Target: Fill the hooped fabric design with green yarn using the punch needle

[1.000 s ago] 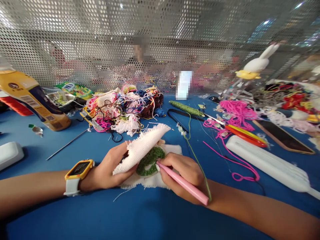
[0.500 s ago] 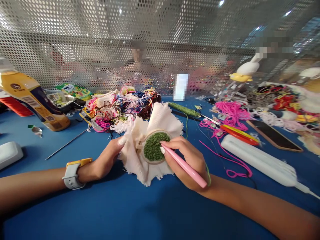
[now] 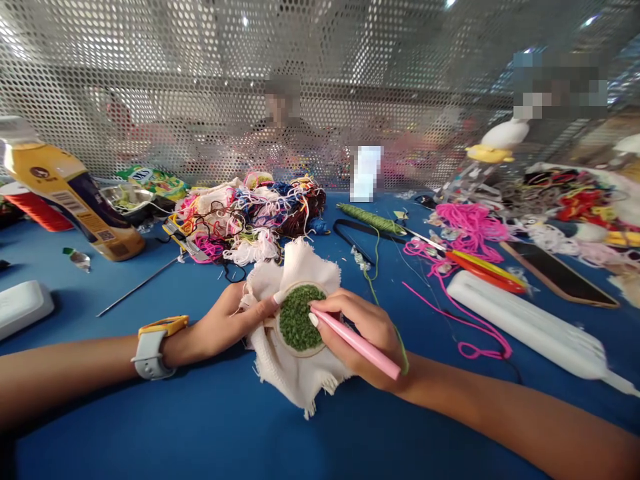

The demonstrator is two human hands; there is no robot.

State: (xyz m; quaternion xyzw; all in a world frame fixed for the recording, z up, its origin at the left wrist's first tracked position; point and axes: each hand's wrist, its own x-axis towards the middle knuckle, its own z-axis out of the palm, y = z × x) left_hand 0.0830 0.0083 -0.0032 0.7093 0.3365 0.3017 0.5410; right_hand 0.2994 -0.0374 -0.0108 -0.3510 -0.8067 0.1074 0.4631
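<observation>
Hoop (image 3: 303, 355) sits near the centre of the view and serves as the clock-face centre here. Off-white cloth (image 3: 311, 263) with frayed edges spreads out around it; dense green pile (image 3: 299, 327) fills its ring.

Left hand (image 3: 220, 327), at 9 o'clock, clasps the cloth at the hoop's edge: thumb on top, other fingers hidden beneath. Right hand (image 3: 367, 333), at 3 o'clock, grips a pink tool (image 3: 365, 348) like a pen, rear end toward 4 o'clock; its tip is hidden at the fingertips over the pile. Green strand (image 3: 405, 357) hangs at the tool's rear end.

Surrounding items: mixed yarn heap (image 3: 260, 210), 11 o'clock; green skein (image 3: 373, 219), between 1 and 2; bottle (image 3: 75, 193), 10.
</observation>
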